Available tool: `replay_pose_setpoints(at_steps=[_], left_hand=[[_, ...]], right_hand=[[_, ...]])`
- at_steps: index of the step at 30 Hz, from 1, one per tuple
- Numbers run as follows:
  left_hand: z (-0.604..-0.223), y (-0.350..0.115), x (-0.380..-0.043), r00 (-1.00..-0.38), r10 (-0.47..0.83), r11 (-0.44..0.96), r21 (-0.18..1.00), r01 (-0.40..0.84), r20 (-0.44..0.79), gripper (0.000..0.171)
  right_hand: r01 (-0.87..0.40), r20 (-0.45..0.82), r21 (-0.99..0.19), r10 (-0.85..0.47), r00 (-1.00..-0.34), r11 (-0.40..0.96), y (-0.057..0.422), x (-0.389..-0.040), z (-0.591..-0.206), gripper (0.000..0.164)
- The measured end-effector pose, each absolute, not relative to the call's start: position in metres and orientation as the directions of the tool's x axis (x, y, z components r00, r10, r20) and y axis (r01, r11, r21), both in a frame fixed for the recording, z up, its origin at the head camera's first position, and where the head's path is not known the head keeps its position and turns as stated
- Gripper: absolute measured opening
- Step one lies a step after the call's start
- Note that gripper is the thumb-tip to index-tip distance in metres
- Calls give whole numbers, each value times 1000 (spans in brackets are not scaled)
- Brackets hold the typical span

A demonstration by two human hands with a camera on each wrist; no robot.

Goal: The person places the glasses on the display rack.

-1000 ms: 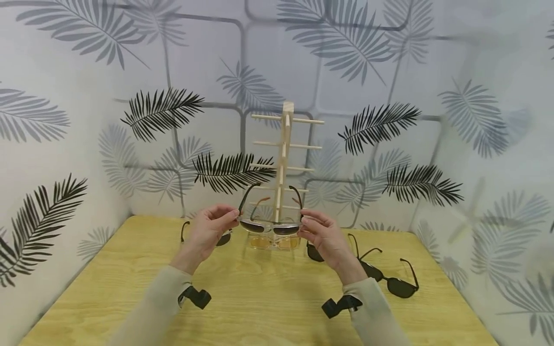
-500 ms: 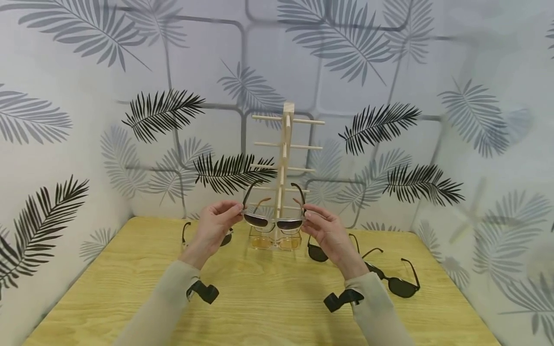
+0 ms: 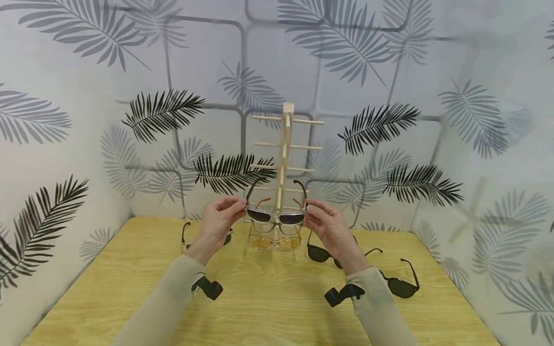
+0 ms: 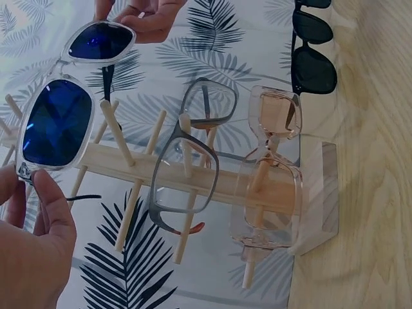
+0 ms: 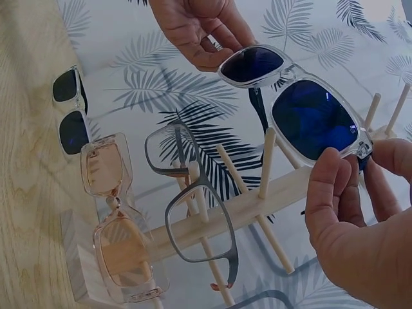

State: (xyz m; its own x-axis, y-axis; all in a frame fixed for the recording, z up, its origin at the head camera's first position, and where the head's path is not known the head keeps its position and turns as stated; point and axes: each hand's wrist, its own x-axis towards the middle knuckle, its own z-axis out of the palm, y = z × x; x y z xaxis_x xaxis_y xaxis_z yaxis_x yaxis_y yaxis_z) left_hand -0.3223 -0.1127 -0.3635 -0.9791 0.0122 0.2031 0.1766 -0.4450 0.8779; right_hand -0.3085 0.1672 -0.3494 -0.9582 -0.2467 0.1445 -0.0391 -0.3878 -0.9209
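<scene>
A pair of sunglasses (image 3: 275,216) with a clear frame, dark blue lenses and black temples is held level in front of the wooden glasses stand (image 3: 284,144). My left hand (image 3: 218,226) pinches its left hinge corner between thumb and fingers. At the opposite corner my right hand (image 3: 331,233) grips the frame the same way. Both temples point toward the stand. Just below, grey-framed eyeglasses (image 4: 187,170) hang on the stand's pegs. Lowest on it sit clear-framed glasses with orange lenses (image 5: 122,241), close to the wooden base (image 4: 322,193).
Black sunglasses (image 3: 402,287) lie at the table's right side, with another dark pair (image 3: 318,253) partly behind my right hand. Behind my left hand are clear-framed sunglasses (image 5: 72,132). Upper pegs (image 3: 307,121) stick out both sides of the stand. A leaf-patterned backdrop surrounds the table (image 3: 259,307).
Both hands have raised the sunglasses and moved them slightly right and toward the stand. The grey-framed eyeglasses below now show more clearly.
</scene>
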Motion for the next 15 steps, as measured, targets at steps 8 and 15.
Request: replay_pose_setpoints(at_steps=[8, 15], left_hand=[[-356, -107, -325, -985, -27, -435, 885, 165, 170, 11], [-356, -103, -330, -986, -37, -446, 881, 160, 161, 14]], right_hand=[[-18, 107, -930, -224, -969, -367, 166, -317, -346, 29], [6, 76, -935, -217, -973, -353, 169, -325, -345, 32]])
